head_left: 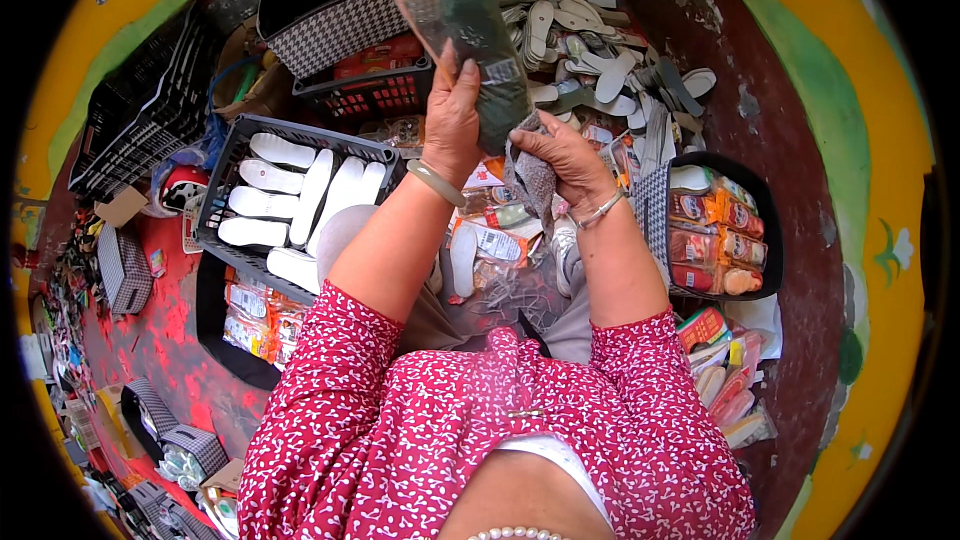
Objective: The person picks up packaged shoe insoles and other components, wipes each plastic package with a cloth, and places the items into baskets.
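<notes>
Across the lower half of the frame, a red shirt (480,400) with a small white pattern is covering the person's body, its sleeves ending near the elbows. Down the right side, a dark maroon wall surface (800,170) is curving toward the rim. Left of centre, a dark crate (255,265) is holding white insoles (315,190), some lying side by side and others crossing them at a different angle. At the upper right of centre, a loose heap of insoles (610,70) is spreading out in white, grey and beige. At the upper left, a houndstooth bin (335,35) is standing beyond the crate. Right of centre, a houndstooth basket (655,215) with a black rim is carrying orange-marked packages (718,225).

At the top centre, a clear packet (495,70) with dark green contents is leaning slightly to the left, held up in the air. The left hand (455,110) is gripping its left edge, fingers closed on the plastic. Beside its lower end, the right hand (568,155) is pinching a grey speckled cloth (530,180), which is hanging downward; whether those fingers are also gripping the packet, I cannot tell. Around the left wrist a pale bangle (436,182) is sitting, while a thinner bracelet (602,208) is circling the right
</notes>
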The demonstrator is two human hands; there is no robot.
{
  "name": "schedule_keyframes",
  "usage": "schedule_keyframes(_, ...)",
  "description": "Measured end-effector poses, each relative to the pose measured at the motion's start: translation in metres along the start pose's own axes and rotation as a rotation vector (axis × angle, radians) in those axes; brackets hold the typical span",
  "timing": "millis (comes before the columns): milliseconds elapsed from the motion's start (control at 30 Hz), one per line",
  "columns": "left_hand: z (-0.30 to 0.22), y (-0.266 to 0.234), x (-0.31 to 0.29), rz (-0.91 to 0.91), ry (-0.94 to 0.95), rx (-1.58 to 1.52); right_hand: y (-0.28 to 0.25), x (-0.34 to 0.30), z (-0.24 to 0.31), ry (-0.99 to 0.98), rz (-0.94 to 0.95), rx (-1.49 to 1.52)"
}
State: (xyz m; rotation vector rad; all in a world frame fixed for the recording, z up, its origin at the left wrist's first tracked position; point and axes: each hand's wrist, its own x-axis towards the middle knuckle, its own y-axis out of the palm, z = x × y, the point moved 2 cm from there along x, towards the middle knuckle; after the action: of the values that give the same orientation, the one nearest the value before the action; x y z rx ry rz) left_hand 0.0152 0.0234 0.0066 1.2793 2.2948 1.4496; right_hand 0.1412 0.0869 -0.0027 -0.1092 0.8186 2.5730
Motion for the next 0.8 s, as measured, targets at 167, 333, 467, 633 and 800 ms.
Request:
schedule_keyframes(167,-0.008,-0.002,0.003,-0.024,0.052,-0.002,0.011,-0.007,0.003,0.04,-0.016,-0.001)
schedule_keyframes(333,-0.009,-0.005,0.004,-0.064,0.046,-0.007,0.014,-0.008,0.006,0.082,-0.026,-0.054)
schedule_keyframes(467,-0.013,-0.01,0.008,-0.137,0.079,-0.006,0.01,-0.008,0.004,0.118,0.013,-0.129)
schedule_keyframes(633,-0.058,-0.031,0.028,-0.379,0.176,0.002,-0.009,-0.018,-0.014,0.09,0.014,-0.4)
schedule_keyframes(800,-0.05,-0.017,0.02,-0.061,-0.005,-0.028,-0.046,-0.023,0.009,-0.019,-0.089,-0.09)
